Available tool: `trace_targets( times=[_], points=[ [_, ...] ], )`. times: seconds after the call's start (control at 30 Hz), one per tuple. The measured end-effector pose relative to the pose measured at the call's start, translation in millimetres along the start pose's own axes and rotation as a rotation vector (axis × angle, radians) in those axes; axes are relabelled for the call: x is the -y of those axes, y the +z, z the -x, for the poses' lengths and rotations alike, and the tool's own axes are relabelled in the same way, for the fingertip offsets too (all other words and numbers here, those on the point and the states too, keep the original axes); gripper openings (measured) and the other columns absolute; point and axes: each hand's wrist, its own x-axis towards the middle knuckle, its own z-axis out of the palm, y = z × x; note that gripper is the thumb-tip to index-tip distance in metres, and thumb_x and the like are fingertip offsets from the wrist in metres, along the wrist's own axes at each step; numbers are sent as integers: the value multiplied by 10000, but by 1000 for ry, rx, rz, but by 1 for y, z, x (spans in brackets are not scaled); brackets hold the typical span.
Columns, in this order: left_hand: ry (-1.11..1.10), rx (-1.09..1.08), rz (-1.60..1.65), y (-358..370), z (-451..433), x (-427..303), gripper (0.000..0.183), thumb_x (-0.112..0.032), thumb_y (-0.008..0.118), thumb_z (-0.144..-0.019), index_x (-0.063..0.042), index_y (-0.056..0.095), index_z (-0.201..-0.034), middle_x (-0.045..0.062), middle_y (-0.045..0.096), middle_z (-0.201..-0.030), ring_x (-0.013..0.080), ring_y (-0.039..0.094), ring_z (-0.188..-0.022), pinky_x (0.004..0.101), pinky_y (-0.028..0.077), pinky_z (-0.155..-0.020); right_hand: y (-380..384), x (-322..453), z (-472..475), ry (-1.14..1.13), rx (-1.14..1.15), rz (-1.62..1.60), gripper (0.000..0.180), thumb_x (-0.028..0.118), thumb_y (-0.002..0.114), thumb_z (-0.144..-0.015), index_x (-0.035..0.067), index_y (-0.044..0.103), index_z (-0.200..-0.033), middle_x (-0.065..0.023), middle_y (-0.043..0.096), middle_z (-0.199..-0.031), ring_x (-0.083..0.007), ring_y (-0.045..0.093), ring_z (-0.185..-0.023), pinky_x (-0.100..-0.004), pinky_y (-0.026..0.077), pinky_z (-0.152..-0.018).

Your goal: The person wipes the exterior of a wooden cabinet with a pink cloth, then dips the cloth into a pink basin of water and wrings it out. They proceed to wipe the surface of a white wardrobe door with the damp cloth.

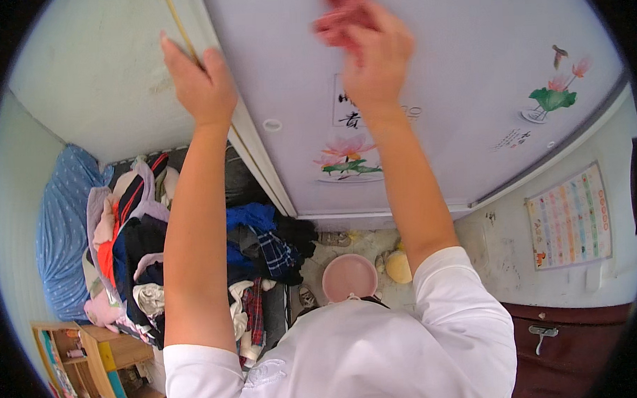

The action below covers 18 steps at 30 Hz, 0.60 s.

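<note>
A crumpled red cloth [344, 22] is in my right hand [379, 60], up against the white sliding door panel [293, 68] with its printed lotus pictures and characters; hand and cloth are blurred. My left hand [201, 84] rests at the panel's left edge, thumb and fingers spread around a thin yellowish strip [182, 30] that runs along the white frame [248, 143]. Whether the left fingers grip the edge is hard to tell. A round recessed pull [272, 125] sits in the panel below and between my hands.
A pink basin [349, 277] stands on the floor near my feet. Piled clothes [135, 231] and a blue fabric bundle [70, 234] lie at left, above a wooden shelf unit [100, 364]. At right are a wall chart [569, 216] and a dark red cabinet [571, 348] with a metal handle.
</note>
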Motion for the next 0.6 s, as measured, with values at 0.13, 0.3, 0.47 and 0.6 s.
trace_targets(
  times=[0.13, 0.3, 0.47, 0.6],
  points=[
    [22, 13, 62, 2, 2, -2, 753, -322, 533, -1021, 109, 276, -1582, 364, 421, -1555, 515, 468, -1402, 488, 384, -1169, 42, 68, 49, -103, 230, -118, 216, 114, 712, -785, 185, 687, -987, -13, 662, -1383, -299, 595, -1166, -443, 483, -951],
    [57, -8, 81, 4, 1, -6, 768, -364, 532, -1026, 106, 281, -1579, 362, 443, -1528, 508, 495, -1373, 475, 398, -1153, 39, 115, 127, 38, 310, -186, 222, 83, 727, -744, 131, 681, -955, -41, 658, -1382, -298, 595, -1164, -448, 497, -943],
    [-33, 33, 46, 3, 7, 10, 761, -405, 484, -1054, 102, 307, -1593, 313, 340, -1634, 488, 360, -1490, 482, 300, -1233, 28, 127, 162, 61, 344, -193, 206, 119, 744, -739, 112, 689, -937, -47, 651, -1361, -304, 583, -1196, -449, 501, -973],
    [76, -6, -30, 7, 6, 6, 769, -344, 546, -1013, 124, 285, -1565, 371, 452, -1515, 537, 490, -1357, 517, 405, -1139, 23, 118, 163, 9, 413, -239, 178, 154, 727, -776, 127, 663, -940, -38, 640, -1346, -292, 577, -1217, -432, 509, -982]
  ],
)
